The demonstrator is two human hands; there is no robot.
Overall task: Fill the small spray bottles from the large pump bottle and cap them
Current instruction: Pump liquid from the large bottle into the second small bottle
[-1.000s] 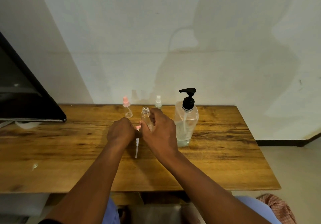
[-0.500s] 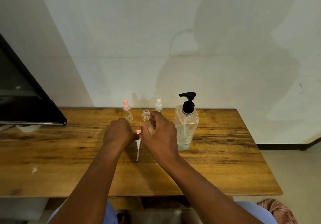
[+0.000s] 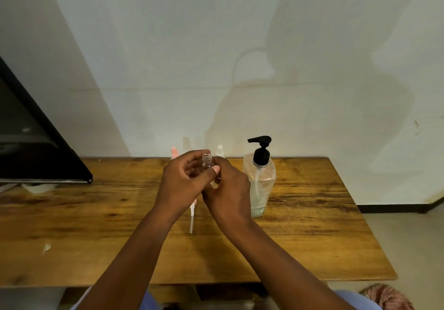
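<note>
Together, both hands hold a small clear uncapped plastic spray bottle (image 3: 207, 162) above the wooden desk (image 3: 312, 213): left hand (image 3: 182, 184) curled round its neck, right hand (image 3: 228, 189) round its body. Just right of them stands the large clear pump bottle with black pump (image 3: 260, 177). Beneath them lies a white-tubed spray cap (image 3: 192, 218).
</note>
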